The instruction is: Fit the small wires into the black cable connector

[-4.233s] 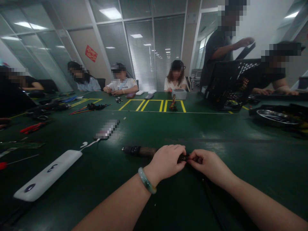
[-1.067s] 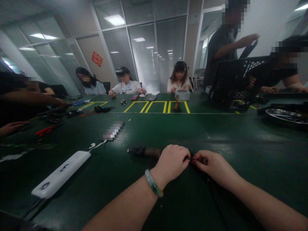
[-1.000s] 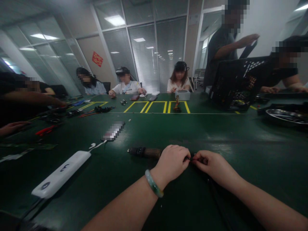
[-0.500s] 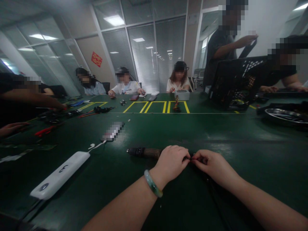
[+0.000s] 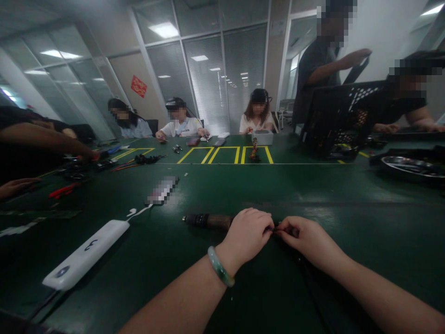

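Note:
My left hand [image 5: 246, 235], wearing a pale green bangle [image 5: 220, 266], and my right hand [image 5: 306, 238] meet at the middle of the green bench [image 5: 306, 204]. Their fingertips pinch a small dark cable end [image 5: 278, 229], mostly hidden by my fingers. A thin dark cable [image 5: 313, 287] runs from there toward me. Just left of my left hand lies a cylindrical tool with a ribbed black end and brown body [image 5: 208, 221]. Its far end is hidden behind that hand.
A white power strip [image 5: 85, 255] and a pixelated phone [image 5: 162, 190] lie to my left. Farther off are red-handled pliers [image 5: 64, 190], yellow-taped boxes [image 5: 224, 155], a grey box [image 5: 262, 137], a black crate [image 5: 333, 120], a metal tray [image 5: 410, 167] and several co-workers.
The view has shifted and tilted slightly, so the room and bench sit a little differently. My hands stay together, pinching the cable end.

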{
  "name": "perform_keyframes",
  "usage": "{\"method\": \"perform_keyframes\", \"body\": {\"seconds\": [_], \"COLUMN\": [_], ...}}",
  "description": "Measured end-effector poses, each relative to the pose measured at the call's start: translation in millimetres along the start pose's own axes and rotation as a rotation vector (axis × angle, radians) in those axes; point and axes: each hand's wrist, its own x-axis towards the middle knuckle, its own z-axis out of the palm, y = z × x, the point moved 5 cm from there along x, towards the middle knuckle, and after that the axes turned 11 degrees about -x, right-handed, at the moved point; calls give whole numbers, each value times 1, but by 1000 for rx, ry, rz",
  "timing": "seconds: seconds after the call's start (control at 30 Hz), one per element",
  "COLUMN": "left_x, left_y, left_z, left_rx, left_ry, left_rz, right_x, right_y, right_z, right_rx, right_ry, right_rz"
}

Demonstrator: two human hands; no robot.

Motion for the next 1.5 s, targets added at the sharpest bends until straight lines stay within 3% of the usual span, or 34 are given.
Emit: {"method": "perform_keyframes", "body": {"seconds": [1.5], "left_x": [-2], "left_y": [-2], "left_z": [1], "left_rx": [-37], "left_ry": [52], "left_rz": [47], "right_x": [0], "right_y": [1], "right_z": [1], "right_rx": [35], "right_ry": [-38], "right_rz": [25]}}
